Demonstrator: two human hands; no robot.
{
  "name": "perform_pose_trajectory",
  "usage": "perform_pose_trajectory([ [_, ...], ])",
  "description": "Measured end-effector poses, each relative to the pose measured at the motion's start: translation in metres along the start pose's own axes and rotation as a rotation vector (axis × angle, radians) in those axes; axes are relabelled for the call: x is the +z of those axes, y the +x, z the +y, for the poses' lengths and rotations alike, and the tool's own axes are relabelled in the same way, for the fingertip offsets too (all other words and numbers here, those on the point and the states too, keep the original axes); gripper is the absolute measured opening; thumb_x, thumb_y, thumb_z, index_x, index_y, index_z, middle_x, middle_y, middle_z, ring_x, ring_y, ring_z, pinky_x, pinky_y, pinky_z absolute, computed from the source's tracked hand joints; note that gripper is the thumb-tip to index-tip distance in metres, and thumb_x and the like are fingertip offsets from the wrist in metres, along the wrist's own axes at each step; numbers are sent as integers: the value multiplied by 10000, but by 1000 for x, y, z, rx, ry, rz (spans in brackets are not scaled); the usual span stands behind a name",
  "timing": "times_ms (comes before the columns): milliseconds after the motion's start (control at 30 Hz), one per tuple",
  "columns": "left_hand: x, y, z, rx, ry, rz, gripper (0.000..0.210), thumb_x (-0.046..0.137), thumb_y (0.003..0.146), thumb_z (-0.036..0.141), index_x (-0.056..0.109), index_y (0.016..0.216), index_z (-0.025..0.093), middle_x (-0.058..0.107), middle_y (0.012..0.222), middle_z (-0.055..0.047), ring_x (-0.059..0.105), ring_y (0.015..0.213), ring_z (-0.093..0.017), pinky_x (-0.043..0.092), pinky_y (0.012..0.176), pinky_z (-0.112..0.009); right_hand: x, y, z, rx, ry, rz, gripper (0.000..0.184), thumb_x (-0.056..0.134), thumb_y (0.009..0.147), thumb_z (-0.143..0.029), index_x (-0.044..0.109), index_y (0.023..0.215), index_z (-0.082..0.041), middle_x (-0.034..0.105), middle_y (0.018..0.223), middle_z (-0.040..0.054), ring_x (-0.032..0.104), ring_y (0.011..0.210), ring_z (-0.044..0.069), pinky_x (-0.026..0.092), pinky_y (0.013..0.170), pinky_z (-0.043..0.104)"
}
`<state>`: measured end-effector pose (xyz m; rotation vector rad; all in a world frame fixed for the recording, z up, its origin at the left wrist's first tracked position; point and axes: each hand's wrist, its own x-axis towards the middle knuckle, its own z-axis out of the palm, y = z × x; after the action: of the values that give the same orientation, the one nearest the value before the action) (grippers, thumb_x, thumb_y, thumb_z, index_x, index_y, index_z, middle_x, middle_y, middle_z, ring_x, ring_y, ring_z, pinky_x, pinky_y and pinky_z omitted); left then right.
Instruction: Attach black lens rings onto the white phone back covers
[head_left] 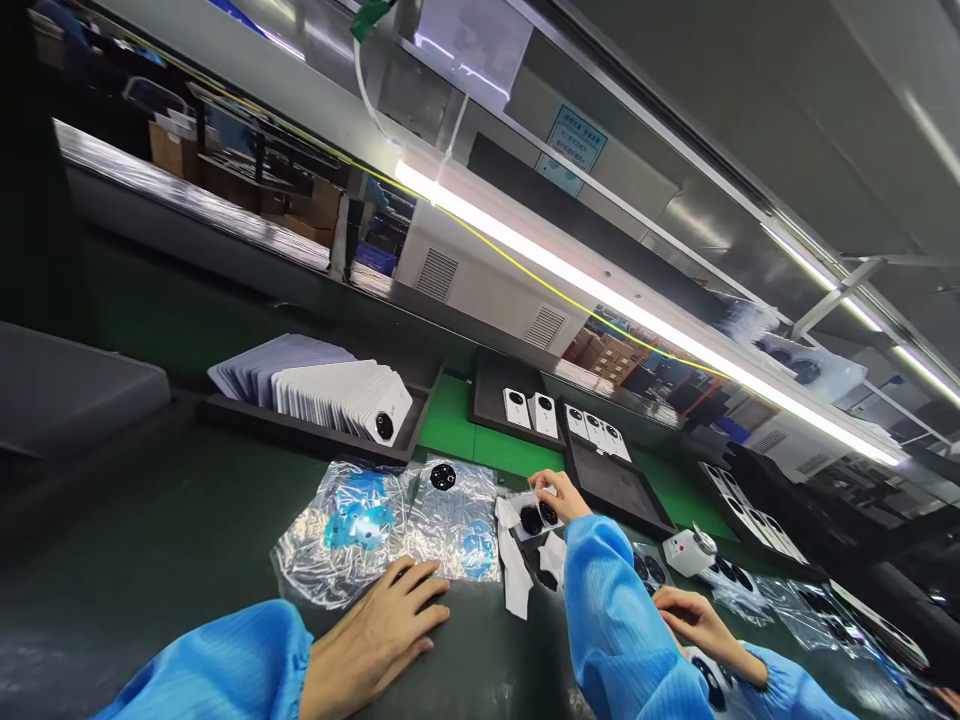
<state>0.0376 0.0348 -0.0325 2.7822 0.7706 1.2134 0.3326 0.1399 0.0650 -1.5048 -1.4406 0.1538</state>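
Observation:
My left hand lies on the dark bench with its fingers spread. Its fingertips rest at the near edge of a clear plastic bag, on which a black round camera-lens piece lies. My right hand reaches forward over a sheet with black round pieces. Its thumb and fingertips are pinched together at the far edge of that sheet; what is between them is too small to make out. Torn white paper strips lie between my hands. Blue film pieces show inside a crinkled clear bag at left.
A black tray holds a fanned row of white phone-back panels. Further trays with white panels stand at the back. At right, a co-worker's hand is close to my right sleeve, near a white tape roll.

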Motion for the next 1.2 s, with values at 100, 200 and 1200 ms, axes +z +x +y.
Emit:
perform_pose_trajectory([
  [100,-5,2,2,4,19,36,329,453,860,72,526,1126,252,634,1184,-9,518,1184,-205,338,1044,-350,-27,-13,-6,53,122,-39,186,596,915,-330,642,960,-156,663,955,30,631,763,126,546,704,303],
  [200,-8,3,4,-2,33,45,316,440,885,87,530,1132,262,645,1177,-4,524,1181,-192,339,1042,-332,-70,-33,-14,97,234,-35,217,597,913,-358,634,969,-151,659,927,22,633,741,125,543,675,292],
  [1200,-109,100,-20,-583,-816,392,240,613,782,436,691,711,221,691,1057,-62,593,1086,-259,460,975,-387,43,-96,-158,-174,565,-201,259,569,877,-468,549,780,-228,628,955,21,553,806,155,456,739,282],
])
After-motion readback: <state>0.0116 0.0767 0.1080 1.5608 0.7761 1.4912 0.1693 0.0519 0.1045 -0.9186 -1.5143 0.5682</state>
